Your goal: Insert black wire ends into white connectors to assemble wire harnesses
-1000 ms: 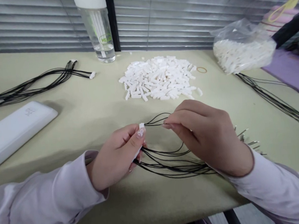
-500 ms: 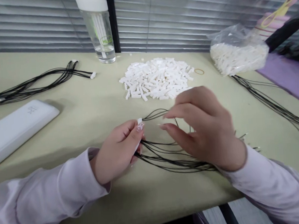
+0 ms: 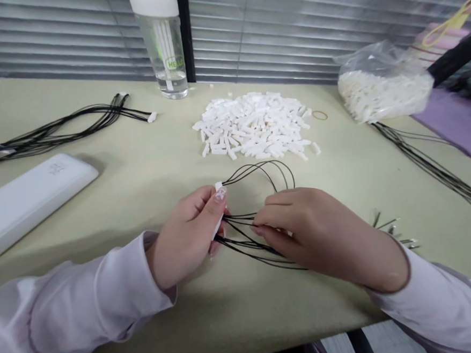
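My left hand (image 3: 185,236) is closed around a white plastic connector (image 3: 219,186), thumb on top, with one end of the connector showing above the thumb. Black wires (image 3: 260,244) run out of it to the right, some in a loop (image 3: 277,164) at the top. My right hand (image 3: 320,230) is closed, thumb and fingertips pinched on some of these wires just right of the connector. Bare metal wire ends (image 3: 396,232) stick out beyond my right wrist. Which wire lies between the fingertips is partly hidden.
A pile of white connectors (image 3: 256,124) lies ahead, with a rubber band (image 3: 320,115) beside it. Around them are a water bottle (image 3: 164,47), a bag of white pieces (image 3: 386,93), wired connector bundles (image 3: 74,126), loose black wires (image 3: 432,163) and a white power bank (image 3: 35,201).
My right hand has come down from above the wires and its open thumb and fingers have closed on them. More of the wire loop shows. My left hand keeps its hold.
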Motion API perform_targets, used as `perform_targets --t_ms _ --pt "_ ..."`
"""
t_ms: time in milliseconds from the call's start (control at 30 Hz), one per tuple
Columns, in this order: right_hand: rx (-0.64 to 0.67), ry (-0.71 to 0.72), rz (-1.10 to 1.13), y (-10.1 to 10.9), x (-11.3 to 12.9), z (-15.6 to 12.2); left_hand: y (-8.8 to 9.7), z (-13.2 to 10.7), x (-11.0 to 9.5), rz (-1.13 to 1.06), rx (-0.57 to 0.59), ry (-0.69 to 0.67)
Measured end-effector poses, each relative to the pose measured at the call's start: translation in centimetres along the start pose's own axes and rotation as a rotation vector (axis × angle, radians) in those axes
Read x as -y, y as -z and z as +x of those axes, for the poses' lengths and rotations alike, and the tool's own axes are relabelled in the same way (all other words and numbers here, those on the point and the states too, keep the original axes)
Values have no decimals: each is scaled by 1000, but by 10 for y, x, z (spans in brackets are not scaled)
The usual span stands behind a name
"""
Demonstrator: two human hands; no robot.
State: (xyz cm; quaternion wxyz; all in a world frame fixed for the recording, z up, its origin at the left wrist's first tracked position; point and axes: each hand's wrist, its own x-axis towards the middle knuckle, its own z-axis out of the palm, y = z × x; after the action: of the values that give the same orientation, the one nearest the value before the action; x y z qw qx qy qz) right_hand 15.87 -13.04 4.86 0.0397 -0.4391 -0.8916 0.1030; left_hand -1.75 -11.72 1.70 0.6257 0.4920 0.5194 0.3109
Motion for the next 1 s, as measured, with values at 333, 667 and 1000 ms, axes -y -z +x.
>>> perform_targets --t_ms 333,667,1000 --pt "133 16 282 -3 -2 2 0 -3 -3 36 -14 6" --pt "95 -53 374 -2 -1 6 1 -1 1 56 6 -13" --pt "-916 -469 346 49 -24 -24 0 1 3 35 42 -19"
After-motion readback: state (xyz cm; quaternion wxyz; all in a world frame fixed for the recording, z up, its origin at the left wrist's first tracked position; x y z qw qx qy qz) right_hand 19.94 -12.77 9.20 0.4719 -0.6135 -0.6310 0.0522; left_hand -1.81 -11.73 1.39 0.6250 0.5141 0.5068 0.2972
